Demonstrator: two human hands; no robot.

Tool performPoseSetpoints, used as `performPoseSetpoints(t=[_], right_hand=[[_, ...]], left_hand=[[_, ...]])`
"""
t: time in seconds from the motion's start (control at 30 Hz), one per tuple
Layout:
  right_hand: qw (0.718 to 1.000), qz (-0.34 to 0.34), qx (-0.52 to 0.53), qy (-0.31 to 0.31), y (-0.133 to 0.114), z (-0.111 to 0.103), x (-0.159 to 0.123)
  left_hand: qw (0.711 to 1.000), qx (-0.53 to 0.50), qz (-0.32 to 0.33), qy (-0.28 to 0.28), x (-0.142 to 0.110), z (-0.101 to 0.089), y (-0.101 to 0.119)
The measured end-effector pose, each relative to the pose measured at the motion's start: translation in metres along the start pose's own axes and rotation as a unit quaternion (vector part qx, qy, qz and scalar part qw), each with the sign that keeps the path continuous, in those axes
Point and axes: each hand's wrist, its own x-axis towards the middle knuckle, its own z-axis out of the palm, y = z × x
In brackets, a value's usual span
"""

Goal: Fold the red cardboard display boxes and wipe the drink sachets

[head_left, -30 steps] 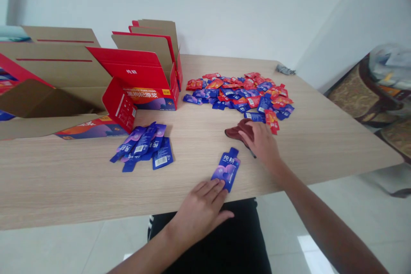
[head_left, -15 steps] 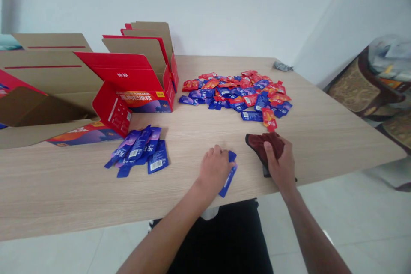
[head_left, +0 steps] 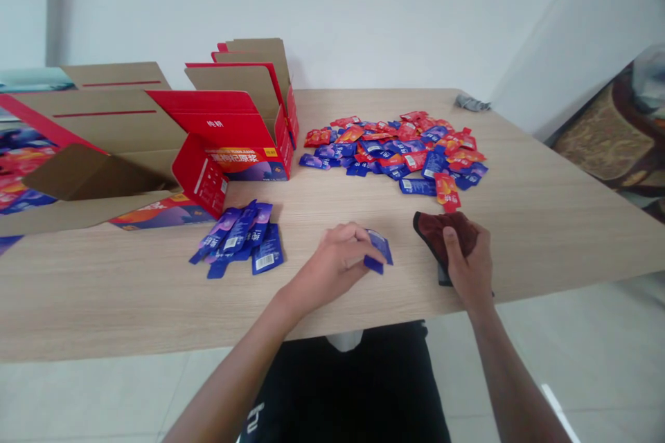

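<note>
My left hand (head_left: 335,264) pinches a blue pouch (head_left: 378,250) and holds it just above the wooden table (head_left: 545,221). Right of it, my right hand (head_left: 470,264) is closed on a dark red cloth (head_left: 441,230) that lies on the table near the front edge. A small stack of blue pouches (head_left: 242,239) lies to the left of my left hand. Farther back sits a heap of red and blue pouches (head_left: 400,149).
Open red-and-blue cartons (head_left: 239,131) with raised cardboard flaps stand at the back left, one larger carton (head_left: 77,159) reaching the left edge. A small grey object (head_left: 472,104) lies at the table's far right corner. A patterned chair (head_left: 613,138) stands to the right.
My left hand slid onto the blue pouch, picked it up and now holds it lifted. My right hand pulled the dark red cloth nearer the front edge and stays on it.
</note>
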Motion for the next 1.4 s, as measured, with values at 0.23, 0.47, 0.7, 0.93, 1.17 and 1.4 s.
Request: performPoseSetpoints(t=[0.23, 0.47, 0.7, 0.93, 1.17, 1.4], right_hand=[[0.999, -0.019, -0.023, -0.012, -0.005, 0.000, -0.001], [0.995, -0.085, -0.031, -0.049, -0.025, 0.000, -0.005], [0.891, -0.365, -0.056, -0.266, -0.068, 0.016, -0.057], [0.840, -0.431, -0.165, -0.286, -0.062, 0.059, -0.019], [0.896, -0.393, -0.142, -0.148, -0.082, 0.053, 0.017], [0.790, -0.485, -0.115, -0.356, -0.087, 0.042, -0.058]], left_hand=[[0.975, 0.191, -0.007, -0.112, -0.066, 0.024, -0.002], [0.952, 0.300, 0.016, -0.054, -0.103, 0.069, 0.005], [0.944, 0.322, 0.073, -0.014, -0.115, 0.082, -0.007], [0.945, 0.308, 0.109, 0.023, -0.117, 0.080, -0.011], [0.946, 0.296, 0.123, 0.049, -0.121, 0.081, -0.018], [0.950, 0.284, 0.118, 0.062, -0.122, 0.084, -0.019]])
